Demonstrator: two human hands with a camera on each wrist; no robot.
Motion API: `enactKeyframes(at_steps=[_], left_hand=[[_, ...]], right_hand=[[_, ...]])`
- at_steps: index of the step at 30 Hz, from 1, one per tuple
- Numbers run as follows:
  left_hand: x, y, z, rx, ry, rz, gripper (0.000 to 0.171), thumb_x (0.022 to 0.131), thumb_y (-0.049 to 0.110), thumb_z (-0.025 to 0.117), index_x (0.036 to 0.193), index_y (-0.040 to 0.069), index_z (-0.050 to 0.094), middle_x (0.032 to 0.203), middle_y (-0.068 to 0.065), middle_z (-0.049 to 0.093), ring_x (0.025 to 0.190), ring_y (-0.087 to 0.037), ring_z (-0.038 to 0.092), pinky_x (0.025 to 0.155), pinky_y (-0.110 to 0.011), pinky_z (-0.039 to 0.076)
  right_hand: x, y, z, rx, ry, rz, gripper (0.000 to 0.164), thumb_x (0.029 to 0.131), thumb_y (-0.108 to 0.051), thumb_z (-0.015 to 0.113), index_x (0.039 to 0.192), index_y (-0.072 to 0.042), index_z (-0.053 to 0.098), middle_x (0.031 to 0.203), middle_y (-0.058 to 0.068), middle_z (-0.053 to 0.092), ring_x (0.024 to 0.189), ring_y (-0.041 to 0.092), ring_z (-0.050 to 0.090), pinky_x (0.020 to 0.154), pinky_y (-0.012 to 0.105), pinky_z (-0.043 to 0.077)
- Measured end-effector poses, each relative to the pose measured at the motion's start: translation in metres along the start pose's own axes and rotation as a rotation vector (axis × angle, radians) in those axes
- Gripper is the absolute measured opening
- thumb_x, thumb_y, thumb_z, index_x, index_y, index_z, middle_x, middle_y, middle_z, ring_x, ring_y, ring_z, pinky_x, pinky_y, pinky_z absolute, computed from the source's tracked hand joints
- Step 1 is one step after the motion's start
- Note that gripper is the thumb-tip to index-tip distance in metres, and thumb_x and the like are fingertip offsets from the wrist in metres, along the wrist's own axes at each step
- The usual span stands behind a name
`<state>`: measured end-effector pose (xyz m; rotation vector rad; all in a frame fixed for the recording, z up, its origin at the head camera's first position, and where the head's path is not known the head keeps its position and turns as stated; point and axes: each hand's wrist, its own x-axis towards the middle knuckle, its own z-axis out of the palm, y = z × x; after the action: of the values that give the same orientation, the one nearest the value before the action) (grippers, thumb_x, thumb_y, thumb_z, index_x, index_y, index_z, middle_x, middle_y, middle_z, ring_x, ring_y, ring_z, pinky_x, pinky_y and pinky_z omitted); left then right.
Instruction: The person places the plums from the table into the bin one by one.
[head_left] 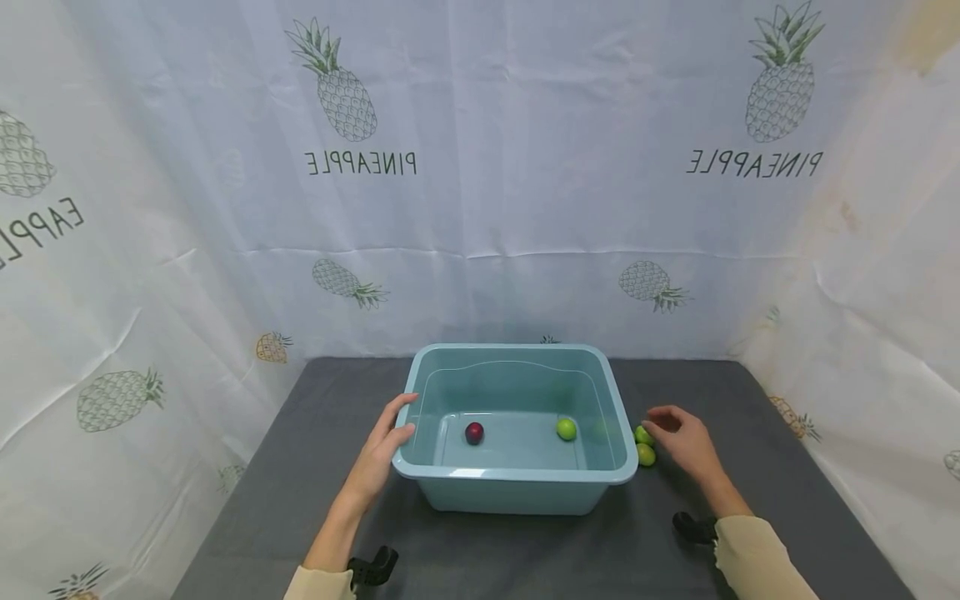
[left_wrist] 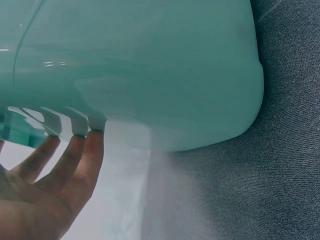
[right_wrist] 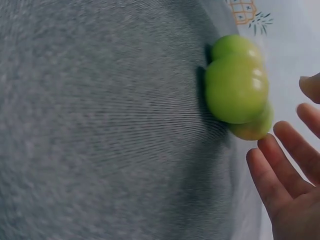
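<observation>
A light blue-green plastic basin (head_left: pixel 517 475) stands on the dark cloth. My left hand (head_left: pixel 375 454) grips its left rim; the left wrist view shows the fingertips (left_wrist: pixel 95 142) against the rim, with the thumb hidden there. Inside the basin lie a dark red round fruit (head_left: pixel 474 433) and a smooth green round fruit (head_left: pixel 566 429), apart from each other. Outside the right wall sit green fruits (head_left: pixel 645 455), with three bunched together in the right wrist view, the nearest green fruit (right_wrist: pixel 237 89) largest. Beside them hovers my right hand (head_left: pixel 684 442), fingers loosely bent and holding nothing.
The dark grey cloth (head_left: pixel 285 492) covers the table around the basin. A white curtain printed with pineapples (head_left: pixel 525 200) hangs behind it and along both sides. Each wrist wears a black strap mount (head_left: pixel 375 567).
</observation>
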<state>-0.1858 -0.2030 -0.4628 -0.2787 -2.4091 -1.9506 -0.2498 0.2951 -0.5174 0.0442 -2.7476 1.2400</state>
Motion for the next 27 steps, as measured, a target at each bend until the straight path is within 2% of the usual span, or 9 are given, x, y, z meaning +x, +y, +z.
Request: enactKeyframes(at_steps=[8,17,27], left_hand=[[-0.001,0.000,0.001,0.008,0.001,0.002,0.045,0.108,0.025,0.043,0.153,0.021,0.039,0.164,-0.014,0.023,0.141,-0.039,0.036,0.100,-0.054,0.038],[-0.001,0.000,0.000,0.009,0.003,0.008,0.045,0.108,0.026,0.043,0.153,0.022,0.039,0.164,-0.013,0.023,0.142,-0.039,0.035,0.100,-0.058,0.036],[-0.003,0.000,0.000,0.012,0.005,0.011,0.045,0.108,0.026,0.043,0.153,0.022,0.039,0.164,-0.014,0.023,0.142,-0.040,0.035,0.100,-0.058,0.037]], right_hand=[[-0.004,0.007,0.007,-0.004,-0.028,0.024,0.042,0.099,-0.027,0.068,0.124,0.006,0.063,0.118,0.025,0.065,0.108,0.040,0.061,0.089,0.054,0.048],[-0.001,0.007,0.008,-0.005,-0.085,0.070,0.047,0.098,-0.028,0.070,0.127,0.008,0.061,0.123,0.028,0.063,0.111,0.044,0.059,0.091,0.057,0.047],[0.003,0.017,0.009,0.007,-0.067,0.038,0.043,0.097,-0.025,0.070,0.126,0.005,0.064,0.120,0.025,0.065,0.109,0.041,0.062,0.089,0.054,0.048]])
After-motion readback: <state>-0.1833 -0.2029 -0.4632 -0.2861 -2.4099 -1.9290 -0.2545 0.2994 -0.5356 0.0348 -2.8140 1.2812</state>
